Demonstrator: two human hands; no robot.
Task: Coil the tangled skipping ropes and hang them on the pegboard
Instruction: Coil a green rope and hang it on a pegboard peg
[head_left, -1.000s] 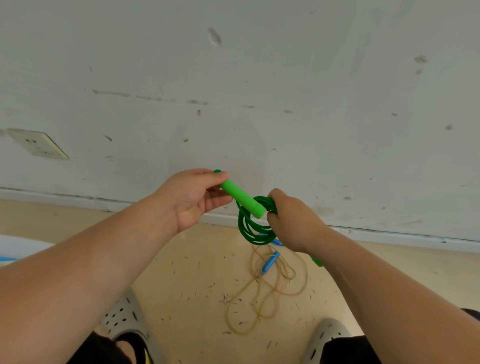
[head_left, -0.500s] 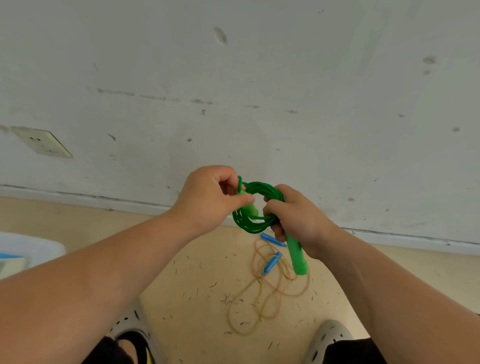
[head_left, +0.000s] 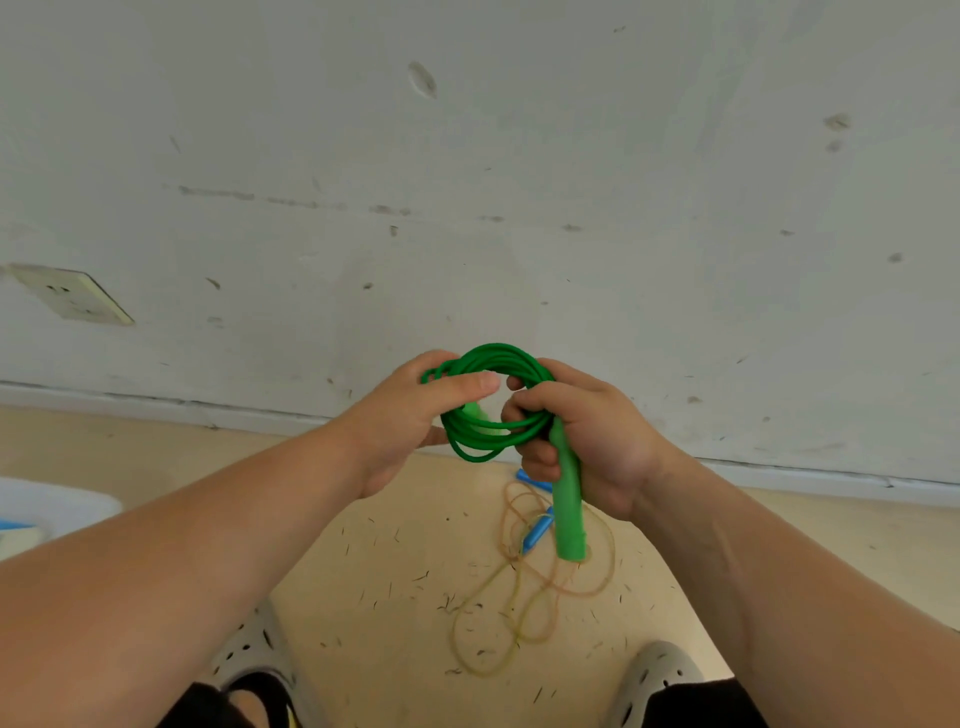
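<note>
Scuffed white wall right across the top, a socket at middle left, a yellowish floor below. No pegboard in view.

Into the centre now: the left hand grips the left side of the green rope, thumb laid across the loops, fingers curled behind. The coil sits between both hands in mid-frame, its ring facing the camera.

On its right side, the right hand is clenched round the loops and the green handle. That handle runs top to bottom and pokes out under the fist towards the floor.

This coil looks about ready to hang. Directly beneath, lower centre-right, the tan rope with blue handles sprawls loose. It lies nearer the right hand, but both hands are full.
</note>
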